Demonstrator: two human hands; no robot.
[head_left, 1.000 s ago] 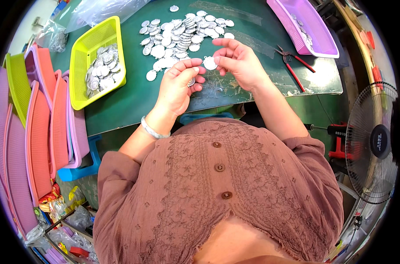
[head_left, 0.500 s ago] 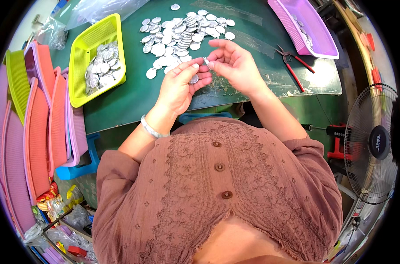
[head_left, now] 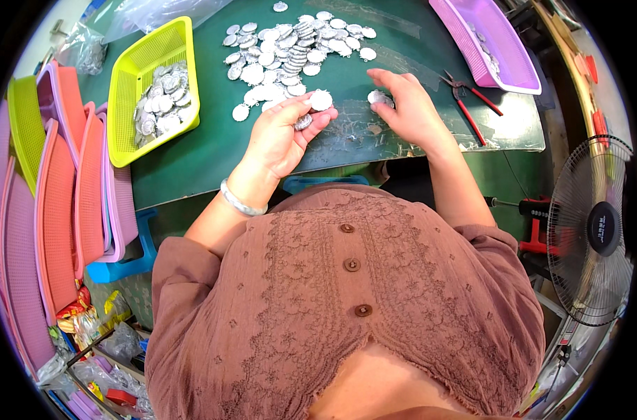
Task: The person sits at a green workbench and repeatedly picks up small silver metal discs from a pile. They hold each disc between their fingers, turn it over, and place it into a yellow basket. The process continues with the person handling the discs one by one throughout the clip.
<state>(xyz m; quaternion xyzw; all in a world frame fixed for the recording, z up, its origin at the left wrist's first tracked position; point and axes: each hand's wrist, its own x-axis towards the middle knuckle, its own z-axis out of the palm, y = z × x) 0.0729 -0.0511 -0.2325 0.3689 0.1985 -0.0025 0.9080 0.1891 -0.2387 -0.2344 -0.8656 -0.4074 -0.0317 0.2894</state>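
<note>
My left hand point(head_left: 280, 133) is closed on a round silver metal pendant point(head_left: 321, 100), pinched flat side up between thumb and fingers. A second silver pendant point(head_left: 303, 122) rests lower down against the curled fingers of this hand. To the right, my right hand point(head_left: 413, 112) has its thumb against another silver pendant point(head_left: 379, 97), low over the table; its index finger stretches out above the pendant, and the other fingers are partly hidden. Just beyond my hands, a loose heap of similar pendants point(head_left: 290, 52) lies on the green table point(head_left: 213, 150).
A yellow-green basket point(head_left: 116, 105) of pendants stands at the left, a purple basket point(head_left: 465, 49) with several at the far right. Red-handled cutting pliers point(head_left: 467, 105) lie near the right hand. Stacked baskets point(head_left: 56, 217) stand left; a fan point(head_left: 588, 231) is at right.
My hands have parted: the right one has moved right, with a pendant at its thumb. The left hand now shows a pendant's flat face between thumb and fingers.
</note>
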